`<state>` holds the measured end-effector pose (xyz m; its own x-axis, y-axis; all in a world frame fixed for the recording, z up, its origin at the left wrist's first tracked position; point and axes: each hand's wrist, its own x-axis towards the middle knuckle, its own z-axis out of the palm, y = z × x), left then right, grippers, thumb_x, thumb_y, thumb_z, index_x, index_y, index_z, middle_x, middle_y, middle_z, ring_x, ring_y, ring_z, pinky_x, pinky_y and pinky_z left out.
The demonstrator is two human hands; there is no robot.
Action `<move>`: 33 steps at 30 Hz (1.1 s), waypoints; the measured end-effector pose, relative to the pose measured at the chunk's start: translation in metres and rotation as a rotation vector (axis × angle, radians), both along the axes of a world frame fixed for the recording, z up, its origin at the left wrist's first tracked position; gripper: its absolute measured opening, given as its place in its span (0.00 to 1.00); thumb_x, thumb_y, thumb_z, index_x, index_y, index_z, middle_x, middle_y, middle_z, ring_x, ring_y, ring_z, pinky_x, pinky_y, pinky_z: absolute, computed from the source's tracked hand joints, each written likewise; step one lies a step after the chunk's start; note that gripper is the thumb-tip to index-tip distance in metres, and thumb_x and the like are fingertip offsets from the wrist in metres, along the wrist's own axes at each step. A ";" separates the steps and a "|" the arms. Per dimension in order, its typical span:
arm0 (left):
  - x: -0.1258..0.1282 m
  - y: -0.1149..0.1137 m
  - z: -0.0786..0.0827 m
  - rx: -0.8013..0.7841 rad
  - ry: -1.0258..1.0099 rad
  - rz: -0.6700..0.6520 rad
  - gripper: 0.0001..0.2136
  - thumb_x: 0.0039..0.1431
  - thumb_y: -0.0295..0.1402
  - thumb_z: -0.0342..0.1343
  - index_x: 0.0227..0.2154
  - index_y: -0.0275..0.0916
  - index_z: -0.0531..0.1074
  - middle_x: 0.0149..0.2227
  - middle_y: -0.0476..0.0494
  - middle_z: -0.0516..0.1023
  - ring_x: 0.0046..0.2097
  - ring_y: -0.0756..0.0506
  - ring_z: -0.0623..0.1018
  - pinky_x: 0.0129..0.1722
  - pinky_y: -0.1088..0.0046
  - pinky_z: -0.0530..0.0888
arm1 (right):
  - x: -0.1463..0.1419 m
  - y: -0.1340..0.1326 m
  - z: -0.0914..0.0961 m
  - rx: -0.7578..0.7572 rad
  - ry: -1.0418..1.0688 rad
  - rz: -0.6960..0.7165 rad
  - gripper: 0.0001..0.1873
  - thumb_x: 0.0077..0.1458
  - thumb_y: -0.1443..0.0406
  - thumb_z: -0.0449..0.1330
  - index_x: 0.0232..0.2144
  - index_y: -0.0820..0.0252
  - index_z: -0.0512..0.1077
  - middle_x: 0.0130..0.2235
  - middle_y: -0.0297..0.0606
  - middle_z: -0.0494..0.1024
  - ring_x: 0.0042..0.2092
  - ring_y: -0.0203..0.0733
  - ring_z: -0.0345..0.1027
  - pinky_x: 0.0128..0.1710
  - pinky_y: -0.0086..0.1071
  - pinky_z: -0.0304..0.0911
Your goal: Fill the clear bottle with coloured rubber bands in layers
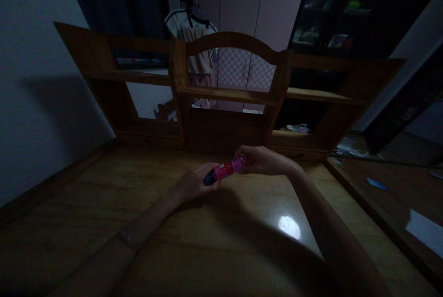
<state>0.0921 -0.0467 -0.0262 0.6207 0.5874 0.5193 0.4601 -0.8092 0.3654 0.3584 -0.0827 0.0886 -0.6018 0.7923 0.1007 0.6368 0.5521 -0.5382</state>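
Note:
Both hands meet over the far middle of a wooden desk (104,204). My left hand (192,184) is closed round the dark blue lower end of a small pink bottle-like object (224,171). My right hand (258,159) pinches its pale pink top end. The object lies nearly level between the hands, just above the desk. The room is dim, so finer detail of the object is hard to make out.
A wooden hutch with shelves (228,94) rises along the desk's back edge. A pale wall (31,80) borders the left. To the right, a lower surface (398,195) holds scraps of paper. A bright light spot (289,227) reflects on the desk.

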 end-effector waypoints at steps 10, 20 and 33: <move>0.000 0.000 0.001 0.006 0.019 0.022 0.22 0.57 0.39 0.55 0.53 0.42 0.64 0.51 0.42 0.75 0.49 0.42 0.77 0.49 0.66 0.73 | -0.018 0.007 -0.016 -0.137 -0.048 -0.177 0.38 0.62 0.42 0.39 0.23 0.63 0.73 0.21 0.39 0.74 0.23 0.36 0.69 0.30 0.31 0.64; 0.000 -0.004 0.004 -0.009 0.019 0.032 0.22 0.58 0.41 0.55 0.53 0.41 0.63 0.50 0.42 0.75 0.47 0.42 0.78 0.46 0.67 0.73 | 0.002 0.001 0.003 -0.023 0.043 0.014 0.28 0.50 0.55 0.65 0.52 0.56 0.67 0.45 0.40 0.76 0.42 0.40 0.70 0.39 0.30 0.64; 0.000 -0.001 0.002 -0.012 0.041 0.040 0.22 0.57 0.42 0.55 0.54 0.42 0.63 0.50 0.43 0.75 0.47 0.42 0.78 0.46 0.67 0.74 | -0.008 0.003 -0.004 -0.025 0.050 -0.094 0.27 0.57 0.47 0.56 0.50 0.59 0.71 0.39 0.40 0.78 0.37 0.39 0.71 0.35 0.30 0.63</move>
